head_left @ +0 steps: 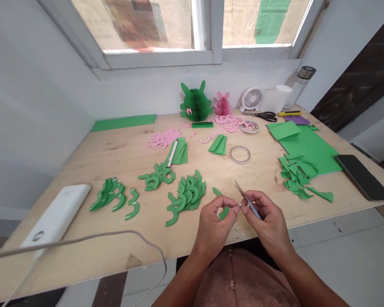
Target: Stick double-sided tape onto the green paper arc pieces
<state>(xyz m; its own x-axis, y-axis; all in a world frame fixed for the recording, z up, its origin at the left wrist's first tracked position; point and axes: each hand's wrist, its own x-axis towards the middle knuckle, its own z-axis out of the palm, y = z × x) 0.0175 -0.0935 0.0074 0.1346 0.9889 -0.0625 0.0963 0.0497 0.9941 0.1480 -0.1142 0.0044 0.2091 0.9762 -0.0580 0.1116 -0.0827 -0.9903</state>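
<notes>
Near the table's front edge, my left hand (218, 221) is closed in a pinch on a tiny white scrap (240, 205), its kind too small to tell. My right hand (266, 219) holds blue-handled tweezers (255, 209), their thin metal tips pointing away to the upper left. Its thumb and forefinger meet the left fingertips at the scrap. Partly hidden behind my left hand lies a curved green paper piece (224, 213). To the left sits a pile of similar green cutouts (188, 192). A tape roll (240, 154) lies flat beyond my hands.
More green cutouts (108, 194), some with white strips, lie left. Pink cutouts (164, 138) and green and pink paper figures (196, 104) are farther back. Green scraps (296, 175), a phone (365, 177) and black-handled scissors (265, 116) are right. A cable (115, 233) crosses the front left.
</notes>
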